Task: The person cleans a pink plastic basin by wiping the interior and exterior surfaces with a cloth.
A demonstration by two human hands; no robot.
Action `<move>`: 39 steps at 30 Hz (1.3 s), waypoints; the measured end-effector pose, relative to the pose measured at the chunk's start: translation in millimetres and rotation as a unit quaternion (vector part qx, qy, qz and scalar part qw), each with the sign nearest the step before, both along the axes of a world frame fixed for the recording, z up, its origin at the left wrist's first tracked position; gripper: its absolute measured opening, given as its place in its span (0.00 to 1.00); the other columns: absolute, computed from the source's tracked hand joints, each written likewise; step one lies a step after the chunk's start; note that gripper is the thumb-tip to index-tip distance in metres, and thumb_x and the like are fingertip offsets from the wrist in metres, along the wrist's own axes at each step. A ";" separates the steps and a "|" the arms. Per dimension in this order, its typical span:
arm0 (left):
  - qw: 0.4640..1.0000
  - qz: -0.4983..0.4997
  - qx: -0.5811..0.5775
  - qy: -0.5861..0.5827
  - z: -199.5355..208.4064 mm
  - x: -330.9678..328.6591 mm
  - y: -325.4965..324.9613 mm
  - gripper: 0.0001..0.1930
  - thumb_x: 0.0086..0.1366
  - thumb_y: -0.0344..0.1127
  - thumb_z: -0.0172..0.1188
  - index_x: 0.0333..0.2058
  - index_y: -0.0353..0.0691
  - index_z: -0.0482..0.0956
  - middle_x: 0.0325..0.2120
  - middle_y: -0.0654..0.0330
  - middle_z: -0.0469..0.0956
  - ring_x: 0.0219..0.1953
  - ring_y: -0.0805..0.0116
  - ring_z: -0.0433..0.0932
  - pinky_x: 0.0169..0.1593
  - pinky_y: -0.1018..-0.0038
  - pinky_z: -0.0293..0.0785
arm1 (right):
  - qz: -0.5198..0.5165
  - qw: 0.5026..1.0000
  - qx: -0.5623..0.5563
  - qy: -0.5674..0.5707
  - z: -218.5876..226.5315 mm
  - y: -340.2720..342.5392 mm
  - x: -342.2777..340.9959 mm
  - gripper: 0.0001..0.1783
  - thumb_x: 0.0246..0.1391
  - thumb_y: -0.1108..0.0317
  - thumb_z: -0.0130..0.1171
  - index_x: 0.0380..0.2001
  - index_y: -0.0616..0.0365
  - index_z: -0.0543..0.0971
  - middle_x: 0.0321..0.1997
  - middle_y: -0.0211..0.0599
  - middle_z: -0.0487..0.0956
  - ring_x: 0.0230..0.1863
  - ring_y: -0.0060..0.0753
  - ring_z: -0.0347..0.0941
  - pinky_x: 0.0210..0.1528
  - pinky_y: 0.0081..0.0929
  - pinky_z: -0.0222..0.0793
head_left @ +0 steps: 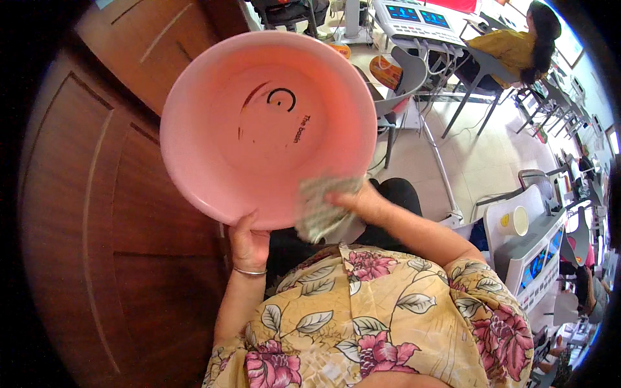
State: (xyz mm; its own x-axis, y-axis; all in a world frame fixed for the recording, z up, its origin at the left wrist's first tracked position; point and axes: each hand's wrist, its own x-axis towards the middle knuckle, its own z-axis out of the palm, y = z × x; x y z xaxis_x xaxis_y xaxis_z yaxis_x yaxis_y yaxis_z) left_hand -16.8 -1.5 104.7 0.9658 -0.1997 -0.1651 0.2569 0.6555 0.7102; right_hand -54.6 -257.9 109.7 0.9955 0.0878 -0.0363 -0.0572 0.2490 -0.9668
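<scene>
A large pink plastic basin [213, 149] is tilted up in front of me, its inside facing me. My left hand [250, 244] grips the near rim at the lower left, thumb over the edge and fingers hidden behind it. Dark streaks and a printed mark show on the basin's floor. At the near right rim, my right hand [359, 199] holds a pale green checked cloth [321, 205]. The cloth lies against the basin's inner wall and over the rim, slightly blurred.
Brown wooden doors [97, 194] stand close on my left. To the far right are a white console with screens [420, 22], grey chairs [411, 74] and a seated person in yellow [508, 55]. A paper cup [514, 222] stands on a white machine [533, 258] at right.
</scene>
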 end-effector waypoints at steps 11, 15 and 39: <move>0.999 0.005 -0.046 -0.024 -11.3 6.7 15.3 0.27 0.59 0.28 0.56 0.58 0.38 0.63 0.54 0.58 0.68 0.58 0.58 0.66 0.61 0.58 0.63 | -0.046 0.994 -0.088 -0.044 36.0 -17.0 2.8 0.27 0.37 0.74 0.66 0.46 0.63 0.75 0.44 0.35 0.79 0.46 0.27 0.74 0.49 0.29 0.71; 0.993 0.084 0.043 -0.077 3.0 18.5 37.9 0.28 0.59 0.27 0.57 0.58 0.39 0.62 0.55 0.57 0.66 0.57 0.59 0.66 0.61 0.59 0.63 | -0.071 0.975 -0.189 -0.095 52.6 -50.9 2.0 0.23 0.37 0.76 0.66 0.42 0.63 0.77 0.42 0.33 0.79 0.44 0.25 0.74 0.47 0.28 0.71; 0.998 0.040 0.020 -0.042 -18.5 22.8 31.3 0.26 0.62 0.35 0.56 0.58 0.37 0.63 0.54 0.59 0.69 0.56 0.63 0.68 0.58 0.64 0.65 | -0.009 0.988 -0.149 -0.038 42.2 -38.4 6.9 0.24 0.40 0.74 0.65 0.46 0.62 0.76 0.44 0.35 0.80 0.45 0.29 0.75 0.49 0.29 0.71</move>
State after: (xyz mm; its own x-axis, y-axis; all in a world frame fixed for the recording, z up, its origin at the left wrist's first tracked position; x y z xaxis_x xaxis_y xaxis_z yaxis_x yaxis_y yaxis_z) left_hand 6.1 29.8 86.1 0.9892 -0.1168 -0.0891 0.1436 0.6414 0.7536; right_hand -47.7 -296.2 151.9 0.9976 0.0674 0.0164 0.0195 -0.0461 -0.9987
